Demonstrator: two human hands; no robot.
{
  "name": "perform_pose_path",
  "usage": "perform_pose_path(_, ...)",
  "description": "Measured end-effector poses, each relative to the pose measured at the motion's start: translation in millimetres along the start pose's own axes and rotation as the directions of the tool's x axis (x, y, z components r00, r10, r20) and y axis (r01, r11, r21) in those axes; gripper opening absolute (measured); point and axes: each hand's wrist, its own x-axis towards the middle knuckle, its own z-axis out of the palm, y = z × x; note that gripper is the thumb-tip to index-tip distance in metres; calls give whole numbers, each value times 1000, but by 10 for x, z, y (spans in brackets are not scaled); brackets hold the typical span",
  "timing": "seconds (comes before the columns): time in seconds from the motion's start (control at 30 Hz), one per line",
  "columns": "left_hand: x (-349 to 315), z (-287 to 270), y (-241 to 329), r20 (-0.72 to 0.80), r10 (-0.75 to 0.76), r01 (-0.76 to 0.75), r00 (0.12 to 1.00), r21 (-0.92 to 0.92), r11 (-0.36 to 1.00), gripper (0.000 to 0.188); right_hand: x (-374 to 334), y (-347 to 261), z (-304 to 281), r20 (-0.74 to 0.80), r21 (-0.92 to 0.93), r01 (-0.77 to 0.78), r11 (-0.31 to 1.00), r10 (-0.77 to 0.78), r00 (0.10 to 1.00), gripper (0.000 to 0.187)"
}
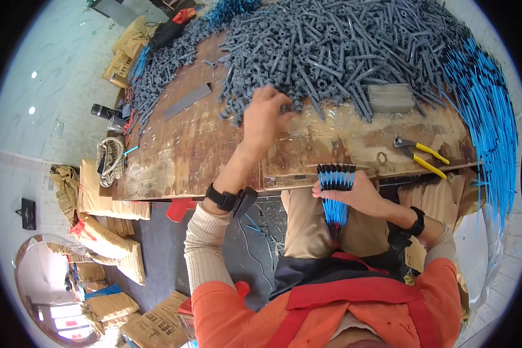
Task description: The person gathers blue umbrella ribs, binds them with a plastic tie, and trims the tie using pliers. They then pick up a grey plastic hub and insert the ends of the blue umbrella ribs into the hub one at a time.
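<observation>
From my remote seat I see the bundle of blue rods (335,178), black at its upper end, at the bench's near edge, its lower part hanging over the person's lap. The right hand (362,194) has its grip closed around it. Between ten and eleven o'clock from there, the left hand (264,115) is at the near fringe of the heap of grey fittings (342,52), fingers curled near a dark piece (286,108); I cannot tell whether that grip holds it. The heap spreads at twelve o'clock across the bench (197,151). At one o'clock I make out a grey block (390,97) by the heap; between two and three, yellow-handled pliers (420,155) with handles apart; further off at two, a mass of loose blue rods (493,124) spilling over the bench's side. A flat grey strip (187,101) lies at ten o'clock, and paper sacks (113,246) slump at eight.
</observation>
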Motion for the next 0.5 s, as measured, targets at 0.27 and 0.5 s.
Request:
perform_pose_path(0.27, -735, -124, 670, 503, -385, 531, 774, -847, -40, 38, 42, 74, 0, 6, 4, 64, 998, -64, 998, 21)
perform_pose_path(0.5, -928, -173, 936, 423, -375, 188, 825, -831, -524, 39, -34, 64, 81, -10, 72, 46, 996, -46, 999, 25)
